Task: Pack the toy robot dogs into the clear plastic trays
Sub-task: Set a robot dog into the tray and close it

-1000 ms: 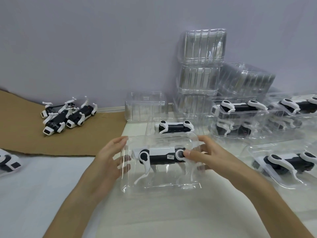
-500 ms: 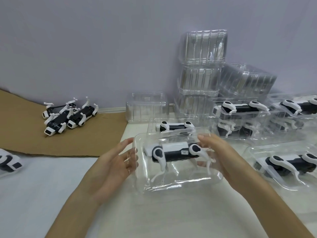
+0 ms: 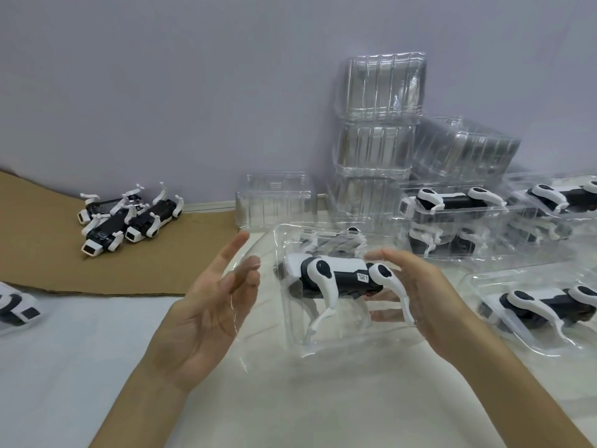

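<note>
A black-and-white toy robot dog (image 3: 336, 273) lies on its side inside a clear plastic tray (image 3: 323, 337), lifted and tilted above the white table. My right hand (image 3: 433, 295) grips the tray's right end, thumb on top and fingers showing through the plastic underneath. My left hand (image 3: 206, 312) is spread with straight fingers at the tray's left edge, its fingertips blurred behind the clear rim. Whether it touches the plastic I cannot tell. Another dog in a tray (image 3: 332, 237) sits just behind the lifted one.
Three loose dogs (image 3: 126, 221) lie on brown cardboard at the back left, and one more (image 3: 13, 305) lies at the left edge. Empty trays are stacked (image 3: 378, 124) by the wall, with a single one (image 3: 274, 198) beside them. Packed trays (image 3: 452, 221) (image 3: 533, 305) fill the right side.
The tray with the dog moved right and away from me in my right hand. My left hand let go of its left end and opened.
</note>
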Motion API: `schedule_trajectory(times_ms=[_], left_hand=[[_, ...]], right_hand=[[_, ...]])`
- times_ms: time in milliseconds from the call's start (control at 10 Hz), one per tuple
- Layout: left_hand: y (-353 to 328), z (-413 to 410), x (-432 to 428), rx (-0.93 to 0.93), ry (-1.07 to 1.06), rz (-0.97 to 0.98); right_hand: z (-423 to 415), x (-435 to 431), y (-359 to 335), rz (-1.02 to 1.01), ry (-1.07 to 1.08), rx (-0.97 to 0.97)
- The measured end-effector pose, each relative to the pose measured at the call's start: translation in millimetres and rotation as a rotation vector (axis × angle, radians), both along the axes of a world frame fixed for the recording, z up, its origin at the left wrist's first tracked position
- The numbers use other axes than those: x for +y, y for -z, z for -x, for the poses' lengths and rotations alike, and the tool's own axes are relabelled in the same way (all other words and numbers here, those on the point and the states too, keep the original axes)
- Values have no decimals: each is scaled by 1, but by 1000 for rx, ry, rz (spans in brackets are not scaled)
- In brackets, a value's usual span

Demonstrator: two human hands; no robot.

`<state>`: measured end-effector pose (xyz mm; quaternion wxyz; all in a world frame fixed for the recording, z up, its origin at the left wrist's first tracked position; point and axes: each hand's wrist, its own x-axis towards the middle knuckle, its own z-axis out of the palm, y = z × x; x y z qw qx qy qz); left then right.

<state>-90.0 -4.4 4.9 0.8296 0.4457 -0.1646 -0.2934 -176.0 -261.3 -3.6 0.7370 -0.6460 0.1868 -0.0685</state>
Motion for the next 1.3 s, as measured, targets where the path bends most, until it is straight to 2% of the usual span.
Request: schedule_trajectory(times_ms=[100, 200, 300, 500, 600, 800, 900, 1000, 1200, 1300], left_hand=[[14, -7, 8, 123, 225, 251], [13, 0, 5, -57, 129, 103], [14, -2, 2, -91, -24, 36], [12, -4, -1, -215, 0, -16], [16, -11, -1, -178, -69, -21], [23, -14, -2, 98, -100, -16], [25, -15, -4, 202, -123, -142], [32, -16, -8, 168, -257, -320], [36, -13, -13, -153, -388, -501], [37, -13, -16, -251, -449, -579]], right_hand=[[1, -3, 1, 49, -24, -14], [1, -10, 0, 104, -93, 7], [-1, -20, 3, 164, -122, 46], [-11, -25, 16, 182, -133, 114], [-14, -24, 21, 216, -134, 136], [-11, -19, 17, 311, -92, 145], [-3, -15, 11, 372, -133, 120], [2, -9, 7, 409, -137, 149], [4, -8, 8, 891, 31, 189], [6, -7, 5, 970, 222, -45]])
